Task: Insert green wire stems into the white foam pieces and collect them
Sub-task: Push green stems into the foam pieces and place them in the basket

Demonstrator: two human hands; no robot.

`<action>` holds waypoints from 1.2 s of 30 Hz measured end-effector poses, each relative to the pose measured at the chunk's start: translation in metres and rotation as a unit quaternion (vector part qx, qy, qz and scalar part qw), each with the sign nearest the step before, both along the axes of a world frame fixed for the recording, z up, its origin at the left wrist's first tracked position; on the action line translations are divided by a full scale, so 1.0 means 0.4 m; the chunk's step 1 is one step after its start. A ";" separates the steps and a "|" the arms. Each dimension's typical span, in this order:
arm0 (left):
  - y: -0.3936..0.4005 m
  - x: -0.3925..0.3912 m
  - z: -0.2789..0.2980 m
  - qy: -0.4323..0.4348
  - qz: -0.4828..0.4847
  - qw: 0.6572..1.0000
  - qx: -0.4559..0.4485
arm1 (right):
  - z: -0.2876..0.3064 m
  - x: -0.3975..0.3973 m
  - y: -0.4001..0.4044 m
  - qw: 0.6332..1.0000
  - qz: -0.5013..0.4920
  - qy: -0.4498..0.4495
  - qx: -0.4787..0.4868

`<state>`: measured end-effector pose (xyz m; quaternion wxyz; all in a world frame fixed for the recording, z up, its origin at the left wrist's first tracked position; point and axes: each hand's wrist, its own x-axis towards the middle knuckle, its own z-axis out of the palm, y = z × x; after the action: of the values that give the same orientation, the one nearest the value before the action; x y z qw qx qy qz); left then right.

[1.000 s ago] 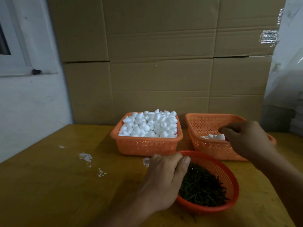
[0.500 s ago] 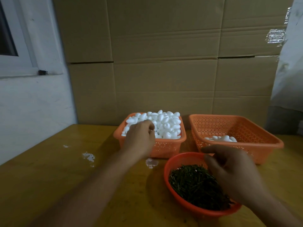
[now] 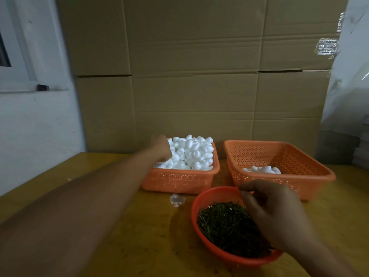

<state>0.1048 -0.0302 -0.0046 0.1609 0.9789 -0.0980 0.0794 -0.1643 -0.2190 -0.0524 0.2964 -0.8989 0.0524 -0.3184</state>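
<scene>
Where the wooden table [image 3: 139, 246] comes nearest the camera, a round red-orange basket [image 3: 201, 232] sits on it, filled with short green wire stems [image 3: 223, 222]. The right hand [image 3: 277, 214] hovers over the right half of that basket, back upward, its fingers loosely curled with the tips drawn toward each other above the stems; whether anything is pinched between them cannot be told. A small white smear [image 3: 177, 199] marks the table just left of the basket's far rim.

Beyond it, two rectangular orange perforated baskets stand side by side, close together but apart. The left basket [image 3: 179, 181] is heaped with white egg-shaped foam pieces [image 3: 193, 154]. The bare left forearm stretches across the table from the lower left, and the left hand [image 3: 161, 148] rests at the far left corner of this heap, its fingers buried among the foam, so the grip cannot be made out. The right basket [image 3: 283, 156] holds only a small cluster of white foam pieces [image 3: 261, 169] against its near wall.

Behind the baskets, stacked cardboard boxes [image 3: 195, 66] form a wall along the table's far edge. To the left are a white wall and part of a window frame [image 3: 22, 56]; at the right edge hangs pale plastic sheeting [image 3: 349, 76].
</scene>
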 end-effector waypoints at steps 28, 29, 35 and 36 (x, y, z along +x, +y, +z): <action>-0.013 -0.148 -0.007 -0.155 -0.145 0.949 -0.233 | 0.002 -0.010 0.024 1.000 0.010 0.024 -0.017; -0.014 -0.170 -0.007 -0.168 -0.166 0.936 -0.260 | 0.002 -0.010 0.025 0.999 0.010 0.025 -0.018; -0.019 -0.315 -0.024 -0.184 -0.258 0.877 -0.362 | 0.002 -0.011 0.023 0.999 0.007 0.025 -0.021; -0.019 -0.336 -0.032 -0.172 -0.270 0.871 -0.373 | 0.002 -0.012 0.023 0.999 0.007 0.027 -0.022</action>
<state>-0.0298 -0.0377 -0.0174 0.5100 0.7520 -0.3479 0.2310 -0.1690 -0.2099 -0.0517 0.2777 -0.9137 0.0470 -0.2929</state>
